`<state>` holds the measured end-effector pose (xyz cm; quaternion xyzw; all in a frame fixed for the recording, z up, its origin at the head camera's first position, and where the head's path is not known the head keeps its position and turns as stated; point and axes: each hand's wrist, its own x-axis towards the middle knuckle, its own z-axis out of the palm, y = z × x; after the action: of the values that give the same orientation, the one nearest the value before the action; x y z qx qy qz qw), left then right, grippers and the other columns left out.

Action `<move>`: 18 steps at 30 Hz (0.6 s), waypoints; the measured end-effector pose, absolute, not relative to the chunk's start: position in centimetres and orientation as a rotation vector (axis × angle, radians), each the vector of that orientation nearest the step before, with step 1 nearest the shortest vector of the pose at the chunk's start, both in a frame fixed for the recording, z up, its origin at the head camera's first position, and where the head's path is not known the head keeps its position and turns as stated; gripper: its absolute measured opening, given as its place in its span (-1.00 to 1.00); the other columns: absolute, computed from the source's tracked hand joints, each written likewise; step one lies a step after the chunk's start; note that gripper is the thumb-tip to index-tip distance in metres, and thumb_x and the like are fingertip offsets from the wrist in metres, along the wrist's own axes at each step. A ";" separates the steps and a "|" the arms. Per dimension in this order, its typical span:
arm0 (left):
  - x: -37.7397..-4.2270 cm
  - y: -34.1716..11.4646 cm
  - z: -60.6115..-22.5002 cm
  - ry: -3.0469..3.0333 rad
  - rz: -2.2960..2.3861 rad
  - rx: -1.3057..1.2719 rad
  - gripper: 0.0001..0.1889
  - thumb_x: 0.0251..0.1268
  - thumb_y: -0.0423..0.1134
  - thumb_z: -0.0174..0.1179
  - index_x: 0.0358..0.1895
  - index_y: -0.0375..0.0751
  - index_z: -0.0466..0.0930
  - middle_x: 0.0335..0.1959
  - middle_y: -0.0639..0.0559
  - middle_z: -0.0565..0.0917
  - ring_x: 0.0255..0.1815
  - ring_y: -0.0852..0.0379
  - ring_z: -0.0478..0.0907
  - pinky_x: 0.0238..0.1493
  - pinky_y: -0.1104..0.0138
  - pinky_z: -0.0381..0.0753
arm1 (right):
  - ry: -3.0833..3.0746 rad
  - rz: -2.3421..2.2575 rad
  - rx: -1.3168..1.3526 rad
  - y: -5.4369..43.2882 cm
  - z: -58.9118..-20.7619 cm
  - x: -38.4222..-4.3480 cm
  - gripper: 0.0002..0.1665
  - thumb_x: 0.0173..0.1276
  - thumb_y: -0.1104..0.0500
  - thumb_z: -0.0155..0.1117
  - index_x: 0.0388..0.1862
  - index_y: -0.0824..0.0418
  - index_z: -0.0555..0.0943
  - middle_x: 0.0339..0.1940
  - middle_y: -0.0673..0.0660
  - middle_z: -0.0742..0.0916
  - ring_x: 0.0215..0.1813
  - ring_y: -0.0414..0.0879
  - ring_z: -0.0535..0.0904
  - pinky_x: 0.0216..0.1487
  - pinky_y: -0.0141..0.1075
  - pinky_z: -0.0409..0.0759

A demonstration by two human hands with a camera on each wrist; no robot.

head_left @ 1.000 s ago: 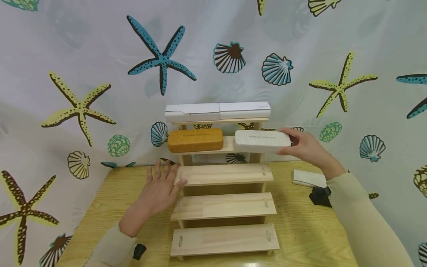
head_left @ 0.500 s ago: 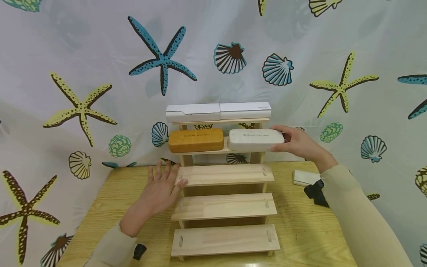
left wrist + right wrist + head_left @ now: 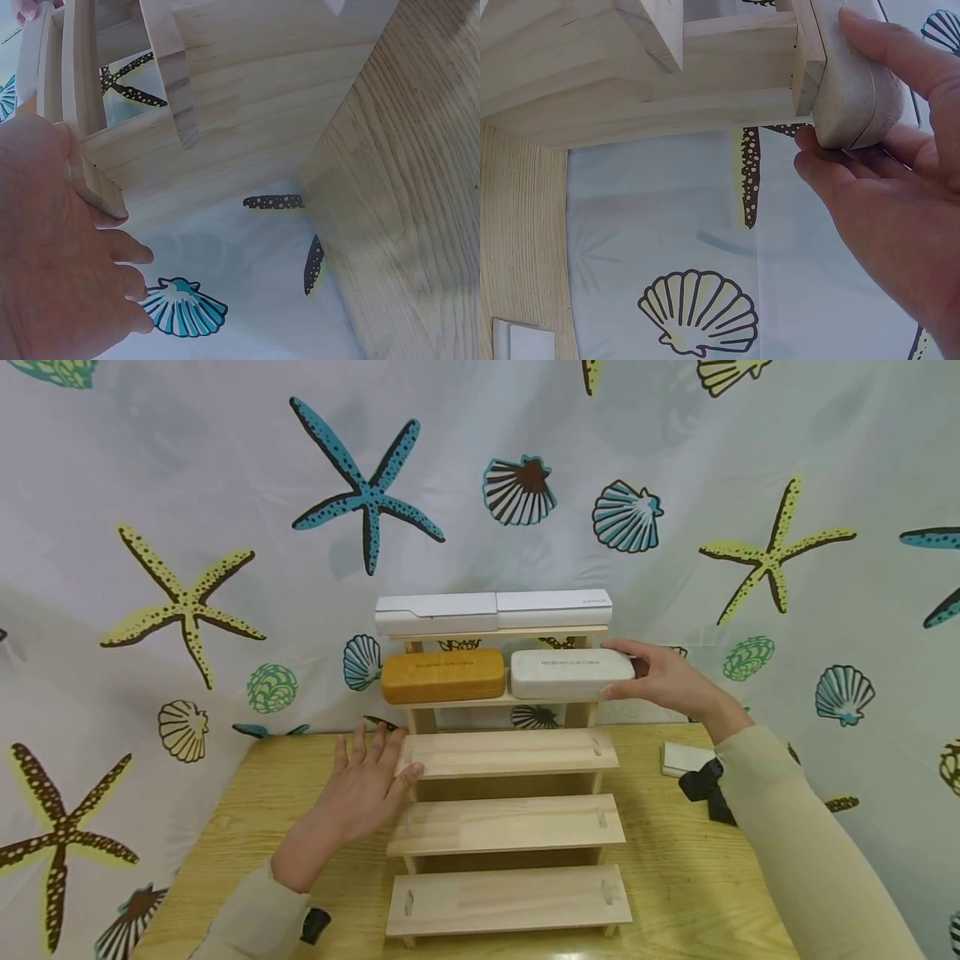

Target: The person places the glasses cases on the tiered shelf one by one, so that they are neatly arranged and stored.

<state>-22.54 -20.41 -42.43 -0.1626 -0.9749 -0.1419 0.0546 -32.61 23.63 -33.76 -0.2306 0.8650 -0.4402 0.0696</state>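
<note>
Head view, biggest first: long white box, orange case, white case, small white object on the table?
1. Long white box
2. Orange case and white case: too alike to rank
3. Small white object, partly hidden

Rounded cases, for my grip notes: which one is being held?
The white case: the right hand grips its end; no hand touches the orange case beside it.

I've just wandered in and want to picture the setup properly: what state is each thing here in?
White case: closed, at the second shelf from the top.
Orange case: closed, on that same shelf, a narrow gap between the two.
Long white box: closed, lying on the top shelf.
Wooden rack: upright.
Flat white item: lying on the table.
Right grip: holding the white case's right end.
Left grip: fingers spread, touching the rack's left side.
</note>
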 end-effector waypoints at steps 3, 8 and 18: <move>-22.6 -20.4 -42.6 -2.963 -0.429 -0.492 -0.24 0.76 0.16 -0.23 0.68 -0.38 0.05 0.64 -0.58 0.06 0.69 -0.59 -0.29 0.55 -0.51 -0.25 | 2.602 -1.318 -0.693 23.5 -33.8 -32.7 -0.06 0.43 0.09 0.50 0.69 0.11 0.28 0.36 0.25 0.62 0.16 0.03 0.59 0.04 -0.35 0.60; -22.6 -20.4 -42.6 -2.967 -0.424 -0.489 -0.23 0.76 0.17 -0.24 0.68 -0.38 0.04 0.64 -0.57 0.05 0.70 -0.59 -0.29 0.56 -0.50 -0.25 | 2.600 -1.314 -0.685 23.3 -33.8 -32.8 -0.06 0.43 0.10 0.49 0.69 0.12 0.28 0.33 0.25 0.64 0.13 0.03 0.59 0.03 -0.33 0.59; -22.6 -20.5 -42.6 -2.971 -0.424 -0.478 -0.23 0.76 0.16 -0.24 0.68 -0.39 0.04 0.65 -0.57 0.06 0.70 -0.57 -0.30 0.57 -0.49 -0.26 | 2.573 -1.319 -0.694 23.0 -33.8 -32.9 -0.06 0.47 0.11 0.45 0.71 0.12 0.23 0.34 0.26 0.62 0.15 0.02 0.59 0.04 -0.33 0.59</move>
<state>-22.62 -20.46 -42.62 -0.1571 -0.9764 -0.1392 0.0515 -32.87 22.99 -33.77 -0.2324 0.8623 -0.4421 0.0838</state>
